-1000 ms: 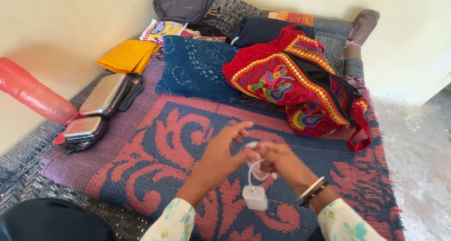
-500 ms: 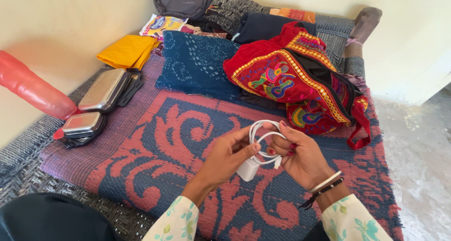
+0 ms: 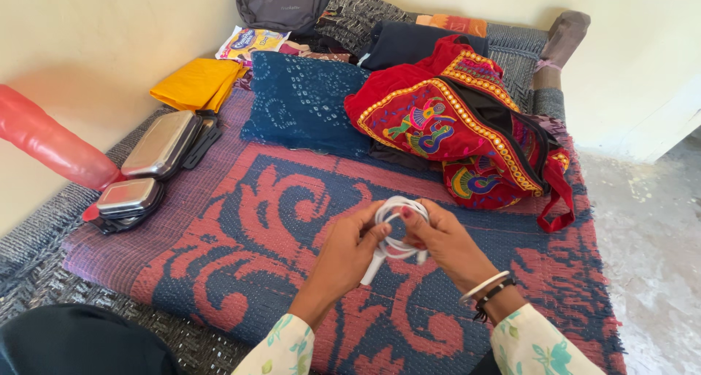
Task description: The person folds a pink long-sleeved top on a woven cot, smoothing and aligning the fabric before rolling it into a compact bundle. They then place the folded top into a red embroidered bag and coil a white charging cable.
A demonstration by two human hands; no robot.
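Both my hands hold a white charger (image 3: pixel 372 268) with its white cable (image 3: pixel 395 213) wound into loops, above a red and blue patterned bedspread (image 3: pixel 241 222). My left hand (image 3: pixel 346 254) pinches the loops from the left, with the plug block sticking out below its fingers. My right hand (image 3: pixel 447 243) wraps over the coil from the right; two bangles sit on that wrist. An open red embroidered bag (image 3: pixel 467 127) lies just beyond my hands.
Two steel lunch boxes (image 3: pixel 150 163) and a red bottle (image 3: pixel 51 145) lie at the left by the wall. A blue dotted cloth (image 3: pixel 307 101), yellow cloth (image 3: pixel 197 83), grey backpack (image 3: pixel 285 2) and folded clothes sit at the back. Bare floor (image 3: pixel 650 236) is right.
A second ago the plug hung down on its cable below my hands. I have since wound the cable into a tight coil and drawn the plug up against my left fingers.
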